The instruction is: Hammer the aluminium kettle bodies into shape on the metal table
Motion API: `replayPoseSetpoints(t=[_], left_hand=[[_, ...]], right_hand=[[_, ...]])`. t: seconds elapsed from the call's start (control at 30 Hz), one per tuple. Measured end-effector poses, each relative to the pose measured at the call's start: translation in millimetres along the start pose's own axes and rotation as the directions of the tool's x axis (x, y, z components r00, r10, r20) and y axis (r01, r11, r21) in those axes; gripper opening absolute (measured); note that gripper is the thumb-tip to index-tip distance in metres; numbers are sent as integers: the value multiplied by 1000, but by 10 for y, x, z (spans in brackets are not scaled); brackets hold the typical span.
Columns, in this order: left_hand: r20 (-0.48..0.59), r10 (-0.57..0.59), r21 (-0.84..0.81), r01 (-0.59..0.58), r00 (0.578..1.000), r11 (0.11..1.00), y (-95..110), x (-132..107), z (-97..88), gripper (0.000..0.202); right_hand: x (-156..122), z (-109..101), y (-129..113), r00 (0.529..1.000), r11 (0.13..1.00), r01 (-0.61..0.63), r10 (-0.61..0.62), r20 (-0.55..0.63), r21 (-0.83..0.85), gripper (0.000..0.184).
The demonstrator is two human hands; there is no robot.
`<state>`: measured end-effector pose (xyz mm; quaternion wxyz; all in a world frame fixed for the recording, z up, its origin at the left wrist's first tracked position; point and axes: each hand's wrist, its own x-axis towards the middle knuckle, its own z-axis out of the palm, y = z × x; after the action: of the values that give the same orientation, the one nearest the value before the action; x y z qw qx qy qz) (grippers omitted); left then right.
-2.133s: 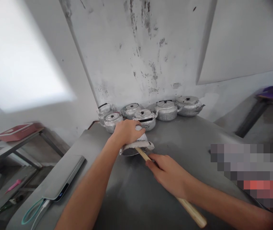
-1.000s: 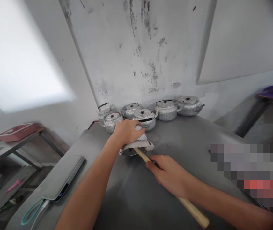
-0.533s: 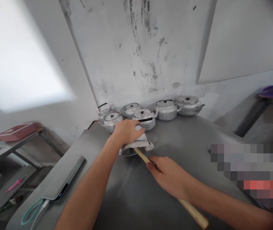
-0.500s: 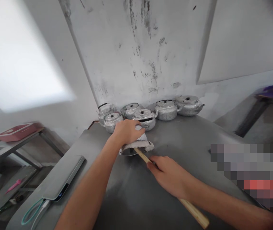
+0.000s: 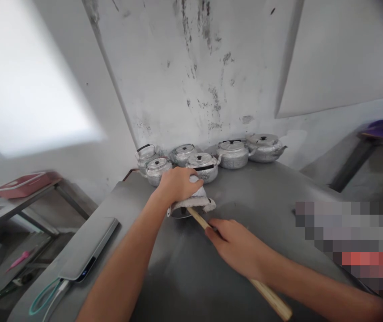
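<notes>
My left hand (image 5: 180, 184) is wrapped over a small silver metal pot or kettle (image 5: 198, 191), which lies tipped with its dark opening toward me. A whitish, fuzzy cloth (image 5: 196, 204) runs along the upper side of that opening. Most of the vessel's body is hidden behind the hand. My right hand (image 5: 235, 243) is closed round a pale wooden stick (image 5: 272, 298). The stick's far end reaches into the opening under the cloth; its tip cannot be seen. Its near end sticks out below my right wrist.
Several silver kettles (image 5: 233, 155) stand along the wall at the back of the grey table (image 5: 191, 277). On the left lies a power bank (image 5: 91, 250) with a teal and white cable. A pink tray (image 5: 28, 184) sits on a side table. At right, an area is pixelated.
The stick and my right hand have shifted very slightly to the left. My left hand and the vessel look almost the same.
</notes>
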<state>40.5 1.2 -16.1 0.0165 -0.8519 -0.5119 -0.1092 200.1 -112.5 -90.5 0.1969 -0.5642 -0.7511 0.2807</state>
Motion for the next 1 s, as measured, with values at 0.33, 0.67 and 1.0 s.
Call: replayPoseSetpoints(t=[0.33,0.67,1.0], left_hand=[[-25,6,8,-6,1000,1000,-13,7,25,45],[-36,8,10,-7,999,1000,-22,13,35,44],[-24,8,6,-8,1000,1000,-17,4,21,45]], right_hand=[[4,3,-20,1000,999,-11,11,4,31,35],[9,-2,-7,1000,1000,-8,8,-7,3,35],[15,13,0,1000,999,-11,12,-15,37,35]])
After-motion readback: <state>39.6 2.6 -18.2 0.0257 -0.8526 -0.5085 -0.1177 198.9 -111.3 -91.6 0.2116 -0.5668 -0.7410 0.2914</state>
